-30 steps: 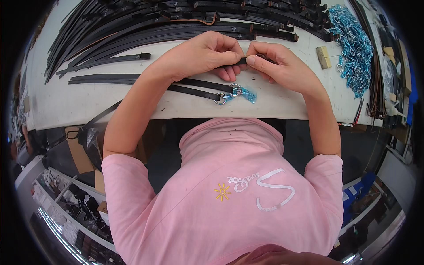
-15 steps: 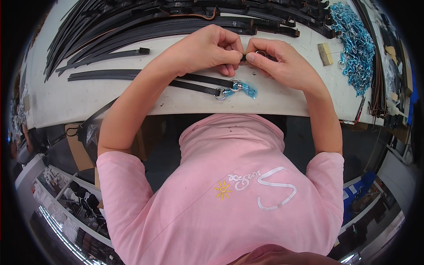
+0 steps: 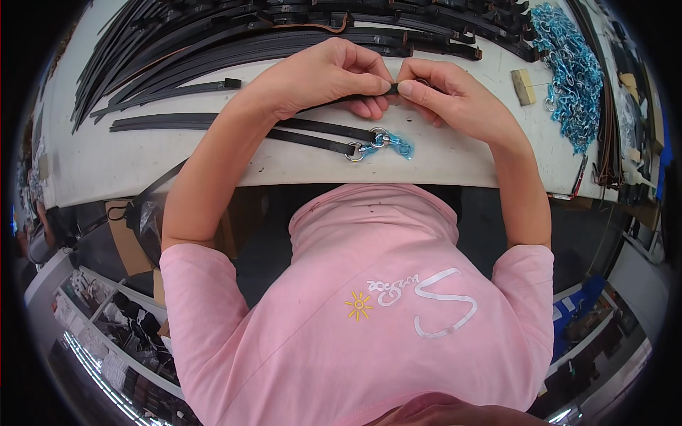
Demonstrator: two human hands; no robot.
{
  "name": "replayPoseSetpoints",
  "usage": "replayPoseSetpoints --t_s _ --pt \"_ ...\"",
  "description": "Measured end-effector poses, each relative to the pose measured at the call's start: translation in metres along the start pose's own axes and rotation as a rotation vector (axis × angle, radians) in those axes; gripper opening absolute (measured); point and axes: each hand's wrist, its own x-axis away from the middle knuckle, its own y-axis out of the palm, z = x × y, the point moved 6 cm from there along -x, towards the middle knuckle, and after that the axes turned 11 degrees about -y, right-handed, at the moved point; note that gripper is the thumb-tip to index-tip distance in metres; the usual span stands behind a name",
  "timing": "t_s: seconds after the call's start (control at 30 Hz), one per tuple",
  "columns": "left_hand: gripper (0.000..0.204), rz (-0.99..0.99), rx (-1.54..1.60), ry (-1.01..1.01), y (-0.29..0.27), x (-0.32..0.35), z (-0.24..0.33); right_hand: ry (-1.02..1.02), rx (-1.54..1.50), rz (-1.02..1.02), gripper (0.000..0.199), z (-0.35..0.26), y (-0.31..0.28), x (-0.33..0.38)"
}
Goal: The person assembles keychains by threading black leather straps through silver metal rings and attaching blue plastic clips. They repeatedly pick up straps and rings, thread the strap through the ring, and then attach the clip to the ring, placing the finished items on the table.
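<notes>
Above the white table, my left hand [image 3: 346, 79] and my right hand [image 3: 449, 96] meet, thumbs and forefingers pinching the end of a black strap [image 3: 327, 104]. The strap runs back under my left hand. By my right fingers part of a metal ring shows; the rest is hidden. Nearer me lie two finished-looking black straps [image 3: 312, 140], each ending in a silver ring [image 3: 354, 151]. Clips wrapped in blue plastic [image 3: 399, 147] hang from those rings and rest on the table.
Many black straps [image 3: 213, 53] lie in rows along the far side. At the right is a heap of metal clips in blue wrap [image 3: 566, 78], beside a yellowish block [image 3: 523, 86]. Brown straps [image 3: 609, 135] hang over the right edge. A single strap [image 3: 170, 94] lies at left.
My left wrist and forearm have shifted slightly, and more of the held strap shows below that hand. Both hands keep their pinch on the strap end.
</notes>
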Motion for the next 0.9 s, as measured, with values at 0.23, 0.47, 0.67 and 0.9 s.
replayPoseSetpoints --t_s 0.23,0.47,0.67,0.9 --pt "0.017 0.08 -0.141 0.025 0.0035 -0.0051 -0.0032 -0.033 0.168 -0.021 0.024 -0.0005 0.0011 -0.0008" --pt "0.023 -0.001 0.031 -0.031 -0.002 0.0002 0.0017 -0.004 -0.056 -0.029 0.023 0.003 -0.0003 -0.0007" --pt "0.022 0.015 0.004 -0.068 -0.0012 0.0006 0.0029 0.004 -0.077 -0.02 0.024 0.0037 -0.0006 -0.0013" --pt "0.019 0.016 -0.045 -0.085 -0.0007 -0.0015 0.0022 -0.019 -0.034 0.012 0.026 0.0034 0.0006 -0.0006"
